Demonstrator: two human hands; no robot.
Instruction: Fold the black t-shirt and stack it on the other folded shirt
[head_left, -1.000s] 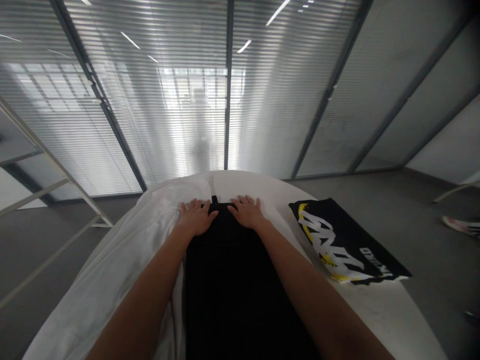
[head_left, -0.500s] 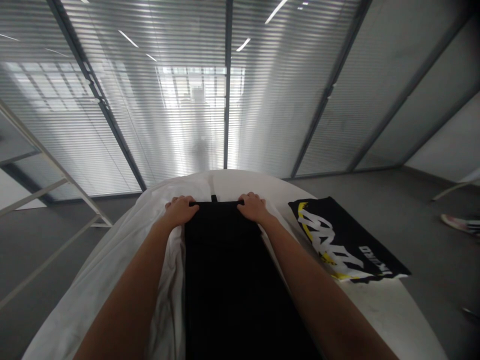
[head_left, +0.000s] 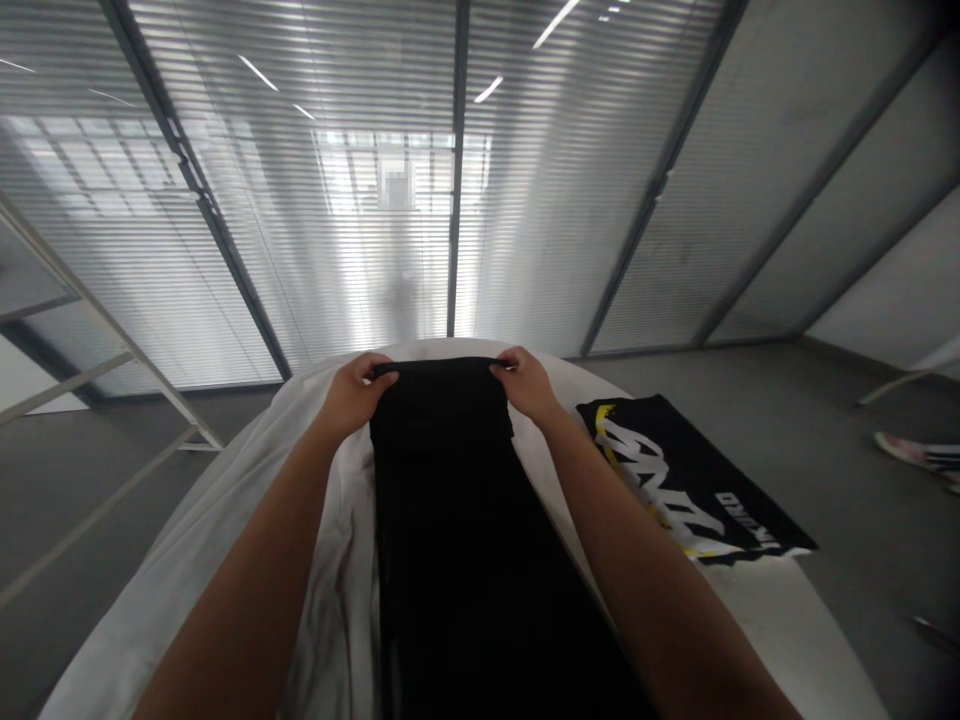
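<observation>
A long black garment [head_left: 472, 540], laid out as a narrow strip, runs from the far side of the table towards me. Whether it is a pair of trousers or something else, I cannot tell. Its far edge is pinched at the left corner by my left hand [head_left: 354, 398], thumb on top. At the opposite corner my right hand [head_left: 529, 386] pinches the same edge, fingers closed. Between them the edge is stretched fairly straight and looks slightly raised. Under the garment and to its left lies a rumpled white cloth [head_left: 247, 500].
A black folded cloth with white and yellow print [head_left: 697, 480] lies on the white round table [head_left: 780, 610], right of my arm. A pale metal frame [head_left: 112, 370] stands at left. Blinds-covered glass panels [head_left: 360, 250] rise beyond. A shoe [head_left: 907, 450] shows at far right.
Both hands have lifted the garment's far edge up and slightly away from me. The small black tab that stuck out beyond the edge is no longer visible.
</observation>
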